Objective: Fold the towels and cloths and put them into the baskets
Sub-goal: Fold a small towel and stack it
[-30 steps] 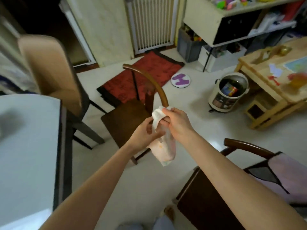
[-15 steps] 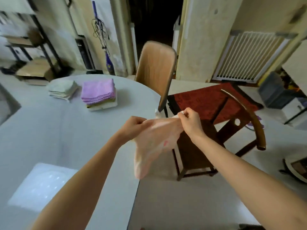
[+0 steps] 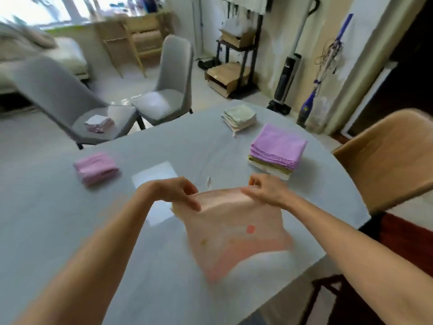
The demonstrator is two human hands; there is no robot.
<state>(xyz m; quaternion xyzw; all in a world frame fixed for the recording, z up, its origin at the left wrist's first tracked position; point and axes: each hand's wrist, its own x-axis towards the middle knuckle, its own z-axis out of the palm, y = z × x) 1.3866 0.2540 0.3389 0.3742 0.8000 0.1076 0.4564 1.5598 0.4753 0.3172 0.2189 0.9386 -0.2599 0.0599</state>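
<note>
Pale grey oval table (image 3: 70, 231) fills the foreground. Nearest on it hangs a thin peach cloth with a small red square print (image 3: 236, 231), its top edge stretched between the left hand (image 3: 173, 193) and the right hand (image 3: 269, 193), both pinching it. Beyond the cloth, to its left, lies a folded pink towel (image 3: 96, 167); to its right stands a stack of folded lilac cloths (image 3: 277, 150). Farther is a stack of pale green cloths (image 3: 239, 117). Behind the table, a grey chair (image 3: 70, 99) carries a small folded white-pink cloth (image 3: 98, 123). No writing is readable.
</note>
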